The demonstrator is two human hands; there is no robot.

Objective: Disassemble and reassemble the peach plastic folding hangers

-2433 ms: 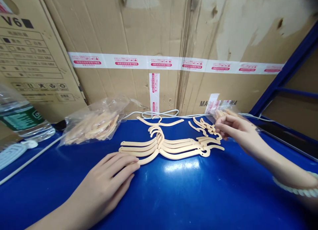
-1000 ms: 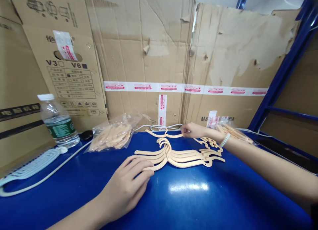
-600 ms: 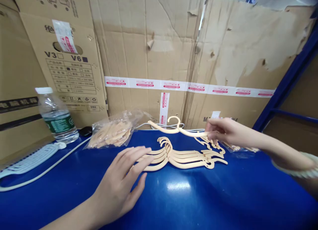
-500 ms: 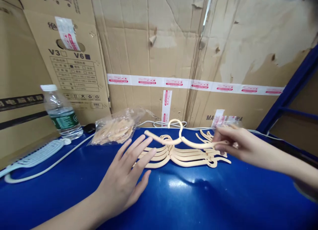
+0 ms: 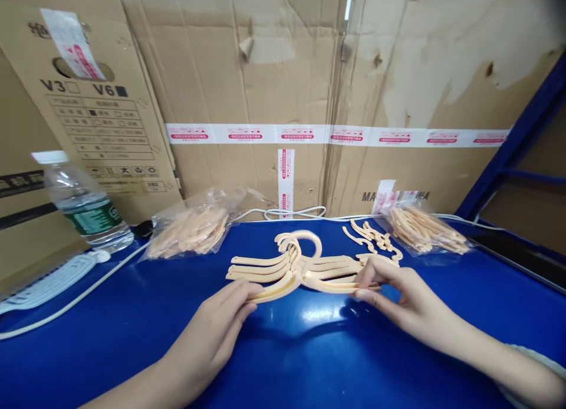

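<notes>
A beige plastic clothes hanger [image 5: 325, 286] lies at the front of a row of similar hangers [image 5: 260, 271], its hook toward the back. My left hand [image 5: 221, 315] is closed on the end of its left arm, thumb below and fingers above. Around the right arm's end, my right hand [image 5: 391, 291] makes a pinch with thumb and forefinger. Just behind the right hand are several loose curved hanger pieces [image 5: 371, 238]. My right fingers partly cover the right ends of the row.
Clear plastic bags of beige parts lie at left [image 5: 190, 229] and right [image 5: 427, 229]. A water bottle [image 5: 88, 211] and a pale blue hairbrush [image 5: 53, 279] are at far left. A white cable [image 5: 296, 211] runs along the back by cardboard [image 5: 247, 179]. A dark flat object [image 5: 526, 259] lies right.
The hanger, held up in my right hand before, is now lower, at the front of the row. My open left hand has closed on its left arm. The view has shifted slightly right.
</notes>
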